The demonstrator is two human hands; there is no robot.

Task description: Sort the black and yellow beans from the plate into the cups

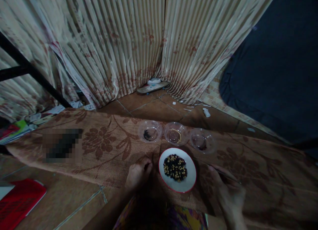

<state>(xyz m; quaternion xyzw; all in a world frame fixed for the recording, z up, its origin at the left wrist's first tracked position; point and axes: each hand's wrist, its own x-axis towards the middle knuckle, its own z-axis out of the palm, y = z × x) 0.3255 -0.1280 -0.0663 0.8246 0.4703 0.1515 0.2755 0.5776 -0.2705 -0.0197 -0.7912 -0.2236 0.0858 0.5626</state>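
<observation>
A white plate with a red rim [191,183] stands before me on the cloth, bearing a pile of mixed dark and yellow beans [175,167]. My left hand [138,172] rests curled closed left of the plate, and nothing shows in it. To the right of the plate, my right hand [230,190] grips a thin, tweezer-like tool [225,174]; its exact kind is hard to see in the dim light. Behind the plate is a row of clear plastic bowls: the left bowl [156,127] has dark bits, the middle bowl [171,126] yellow beans, the right bowl [210,145] some dark reddish ones.
A brown flowered cloth [104,163] covers the narrow table. A blurred dark object [63,145] lies at its left. Beyond are striped curtains [139,41], a skateboard [152,87] and small litter on the tiled floor. A red bag [25,200] is at lower left.
</observation>
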